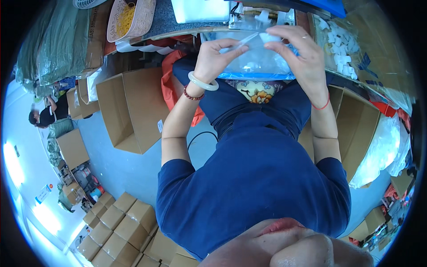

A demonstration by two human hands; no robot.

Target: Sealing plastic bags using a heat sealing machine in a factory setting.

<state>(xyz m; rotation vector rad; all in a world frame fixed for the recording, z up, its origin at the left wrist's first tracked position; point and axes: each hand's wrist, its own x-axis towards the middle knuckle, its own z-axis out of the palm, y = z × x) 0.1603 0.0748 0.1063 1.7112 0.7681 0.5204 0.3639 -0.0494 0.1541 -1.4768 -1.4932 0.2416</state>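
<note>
Two hands work close together above the person's lap, at the near edge of the desk [187, 27]. Left hand [212, 55] has its fingers curled, thumb and forefinger pinching one end of a thin clear bag [249, 39] that stretches across to the other hand. Right hand [297, 53] curves over the bag's far end, its fingertips pressed down on a small white piece [269, 37] there; whether that piece is inside the bag or just against it cannot be told. The bag hangs in the air between the hands, just above a larger clear sack [260, 64] with a blue rim that lies in the lap and holds more pale pieces.

A pale bangle [203, 82] and a string of dark red beads [192, 95] sit on the left wrist, and a thin red cord [321, 106] circles the right wrist. The person wears a dark blue shirt [253, 178].

On the desk, to the left, stands a pink slotted basket [141, 18] holding yellow rubber bands [126, 18]. To the right of the hands is a heap of small white parts [340, 44] under clear plastic.

Open cardboard boxes [129, 109] stand on the floor on the left side, another open box [356, 129] on the right, and closed cartons [120, 231] are stacked at lower left. Far left, another person [46, 115] in dark clothes bends over some boxes.
</note>
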